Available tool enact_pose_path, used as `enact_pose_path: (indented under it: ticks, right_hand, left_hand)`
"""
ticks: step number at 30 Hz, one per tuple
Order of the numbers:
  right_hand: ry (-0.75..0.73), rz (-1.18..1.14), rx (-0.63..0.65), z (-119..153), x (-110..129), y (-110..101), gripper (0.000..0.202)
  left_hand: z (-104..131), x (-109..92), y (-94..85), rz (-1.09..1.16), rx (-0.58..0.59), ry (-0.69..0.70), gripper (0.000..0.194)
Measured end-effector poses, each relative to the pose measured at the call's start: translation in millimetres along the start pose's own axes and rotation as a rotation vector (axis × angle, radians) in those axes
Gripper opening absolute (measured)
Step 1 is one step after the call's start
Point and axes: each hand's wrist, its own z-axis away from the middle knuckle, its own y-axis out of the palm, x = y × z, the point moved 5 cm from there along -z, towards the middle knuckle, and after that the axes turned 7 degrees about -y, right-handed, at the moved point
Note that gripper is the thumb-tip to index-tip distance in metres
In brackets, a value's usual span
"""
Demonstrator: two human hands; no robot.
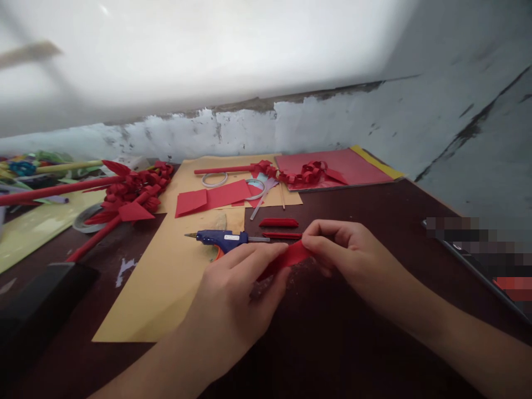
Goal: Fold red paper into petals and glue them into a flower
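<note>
A strip of red paper [296, 254] is stretched between my two hands above the dark table. My left hand [245, 277] grips its left end, thumb below and fingers on top. At the other end, my right hand [338, 246] pinches the paper between thumb and curled fingers. Just beyond them lie two folded red paper pieces, one [278, 223] behind the other [281, 235]. A blue hot glue gun [222, 238] rests left of these, its nozzle pointing left and a glue stick out of its back. My left hand partly hides its handle.
Tan paper sheets [145, 299] cover part of the table [353, 343]. Red paper flowers on stems [133, 194] lie at left, with a black box [45, 305] below. Behind are red paper pieces [226, 194], tape rolls [214, 179] and a red pad [357, 166] by the wall.
</note>
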Motion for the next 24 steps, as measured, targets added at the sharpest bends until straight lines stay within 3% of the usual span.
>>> enact_pose_path:
  ticks: [19, 24]
  right_hand:
    - [-0.002, -0.007, 0.007, 1.5, 1.3, -0.7, 0.023]
    - [0.005, -0.027, 0.014, 2.1, 0.1, -0.4, 0.024]
  left_hand:
    - [-5.0, 4.1, -1.4, 0.062, 0.017, -0.158, 0.022]
    - [-3.5, 3.1, -1.0, 0.092, 0.03, -0.141, 0.027]
